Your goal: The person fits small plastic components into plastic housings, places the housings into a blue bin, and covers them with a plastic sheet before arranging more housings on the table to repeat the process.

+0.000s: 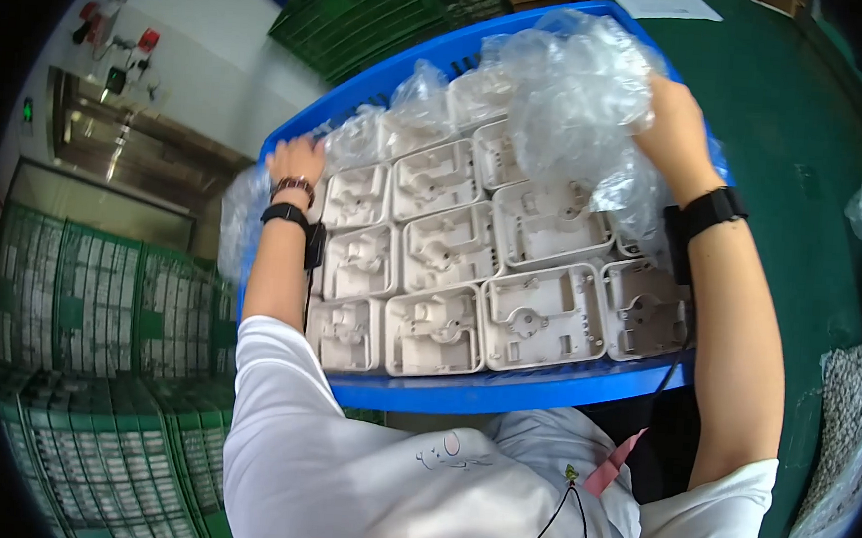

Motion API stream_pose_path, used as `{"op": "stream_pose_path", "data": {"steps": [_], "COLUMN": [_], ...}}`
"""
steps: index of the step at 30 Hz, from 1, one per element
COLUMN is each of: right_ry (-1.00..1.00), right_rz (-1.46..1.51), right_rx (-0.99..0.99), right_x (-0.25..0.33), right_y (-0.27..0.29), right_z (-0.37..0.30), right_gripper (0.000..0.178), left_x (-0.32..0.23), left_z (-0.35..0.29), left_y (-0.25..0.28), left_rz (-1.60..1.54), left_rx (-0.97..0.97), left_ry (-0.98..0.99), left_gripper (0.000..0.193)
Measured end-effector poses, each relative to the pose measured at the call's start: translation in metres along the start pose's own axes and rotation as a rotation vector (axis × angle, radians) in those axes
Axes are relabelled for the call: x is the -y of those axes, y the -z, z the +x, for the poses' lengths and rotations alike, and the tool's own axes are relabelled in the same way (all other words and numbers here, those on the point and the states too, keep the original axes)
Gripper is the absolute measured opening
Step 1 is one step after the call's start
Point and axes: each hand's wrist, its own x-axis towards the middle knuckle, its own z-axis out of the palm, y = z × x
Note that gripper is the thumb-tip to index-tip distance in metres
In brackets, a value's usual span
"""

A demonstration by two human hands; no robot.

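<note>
A blue plastic crate [502,392] stands in front of me, holding rows of white box-shaped plastic housings [450,245] with their hollow insides facing up. My right hand [673,131] is closed on a bunched clear plastic sheet [578,89], lifted above the far right of the crate. More of this film lies crumpled over the far row of housings. At the crate's left side, my left hand [297,160] rests by the rim with its fingers curled. What those fingers grip is too small to make out. Clear film also hangs outside the rim just below this hand.
Green crates [80,289] packed with pale parts are stacked at the left. Another green crate [364,14] stands beyond the blue one. A metal sink-like basin [130,138] is by the wall. On the right, a clear bag [843,448] of small grey pieces lies on the green floor.
</note>
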Motion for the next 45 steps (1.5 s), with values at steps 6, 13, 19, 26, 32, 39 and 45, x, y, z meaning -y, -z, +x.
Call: {"op": "stream_pose_path", "data": {"steps": [6,13,19,26,32,39,45], "right_ry": [-0.026,-0.015,-0.040,-0.008,-0.070,-0.069,-0.059], "right_rz": [-0.010,0.006,0.002,-0.031,0.003,0.038,0.047], "right_rx": [0.031,0.020,0.058,0.010,0.103,0.090,0.060], "right_x": [0.009,0.007,0.006,0.006,0.018,0.015,0.014], "right_y": [0.008,0.003,0.003,0.009,0.014,0.022,0.014], "right_z": [0.003,0.004,0.003,0.002,0.003,0.009,0.010], "right_gripper": [0.029,0.030,0.030,0.027,0.029,0.027,0.026], "left_x": [0.026,0.104,0.137,-0.007,-0.071,-0.065,-0.043], "left_z": [0.025,0.067,0.078,0.046,0.024,0.056,0.071], "left_y": [-0.076,-0.128,-0.077,0.067,0.012,-0.048,-0.084], "left_rz": [-0.322,-1.016,-0.435,-0.630,-0.281,-0.311,-0.670], "left_rx": [0.479,0.384,-0.487,-0.542,0.174,0.208,0.048], "left_ry": [0.180,0.469,0.745,-0.263,-0.201,-0.186,-0.219], "left_gripper": [0.039,0.036,0.013,0.026,0.033,0.033,0.030]}}
